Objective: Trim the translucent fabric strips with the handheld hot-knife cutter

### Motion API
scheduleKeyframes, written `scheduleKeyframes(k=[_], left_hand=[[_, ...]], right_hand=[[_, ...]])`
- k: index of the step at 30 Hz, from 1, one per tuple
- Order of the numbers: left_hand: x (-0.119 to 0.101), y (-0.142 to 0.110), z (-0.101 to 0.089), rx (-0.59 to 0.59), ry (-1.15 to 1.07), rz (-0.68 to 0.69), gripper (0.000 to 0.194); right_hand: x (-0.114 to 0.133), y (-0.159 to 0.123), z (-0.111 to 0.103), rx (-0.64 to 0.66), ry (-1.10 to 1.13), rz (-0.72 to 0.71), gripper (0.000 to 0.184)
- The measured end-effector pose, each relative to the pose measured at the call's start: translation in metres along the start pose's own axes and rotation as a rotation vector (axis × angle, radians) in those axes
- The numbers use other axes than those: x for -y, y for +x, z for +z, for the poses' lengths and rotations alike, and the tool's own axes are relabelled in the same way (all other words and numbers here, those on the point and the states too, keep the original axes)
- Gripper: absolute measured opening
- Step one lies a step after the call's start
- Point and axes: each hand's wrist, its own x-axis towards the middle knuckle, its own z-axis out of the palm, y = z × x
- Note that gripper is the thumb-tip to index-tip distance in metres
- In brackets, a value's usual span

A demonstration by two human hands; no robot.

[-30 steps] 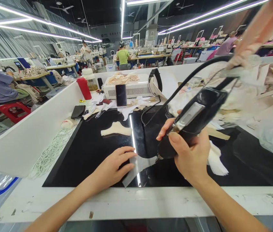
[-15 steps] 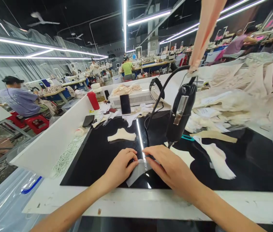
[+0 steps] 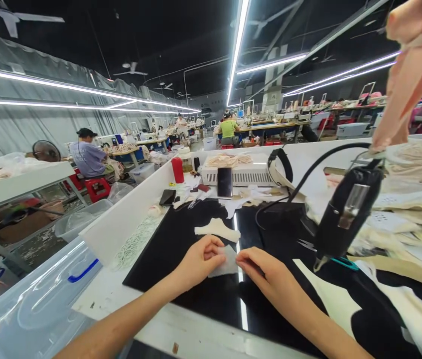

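Note:
A small piece of thin, see-through whitish material [image 3: 225,264] is pinched between the thumb and fingers of my left hand [image 3: 203,257], just above the glossy black board [image 3: 181,294]. My right hand [image 3: 266,269] has its thumb and fingertips pressed together at the right edge of that piece. Beyond my hands lies a cream shaped fabric piece [image 3: 217,230]. Right of my right hand, a black hand-held tool [image 3: 349,214] with a metal tip hangs from a pink fabric strip [image 3: 405,94]. Under it lie a cream cut piece [image 3: 330,294] and teal-handled snips [image 3: 345,263].
A phone [image 3: 224,182] leans on a white vented box [image 3: 246,174] at the back. Pale green cords [image 3: 136,244] lie along the left wall. Fabric stacks [image 3: 401,204] fill the right side. A clear bin [image 3: 31,294] stands at lower left. Co-workers sit farther off.
My view has swung left, so the table and tool sit farther right. Both hands have lifted the thin piece slightly, and it now stands more upright between them.

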Motion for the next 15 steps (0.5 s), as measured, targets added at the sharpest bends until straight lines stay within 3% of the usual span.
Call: scheduleKeyframes(k=[4,9,13,15], left_hand=[[0.006,0.019,-0.013,-0.105,-0.052,0.004,0.031],[0.010,0.056,-0.030,-0.208,0.051,0.057,0.030],[0.014,0.079,-0.038,-0.214,0.208,0.108,0.030],[0.018,0.087,-0.039,-0.195,0.296,0.127,0.030]], right_hand=[[-0.008,0.025,0.009,-0.009,-0.056,0.040,0.018],[-0.020,0.060,0.022,-0.038,-0.200,0.125,0.021],[-0.033,0.078,0.033,-0.015,-0.373,0.189,0.019],[-0.041,0.082,0.039,0.008,-0.461,0.214,0.027]])
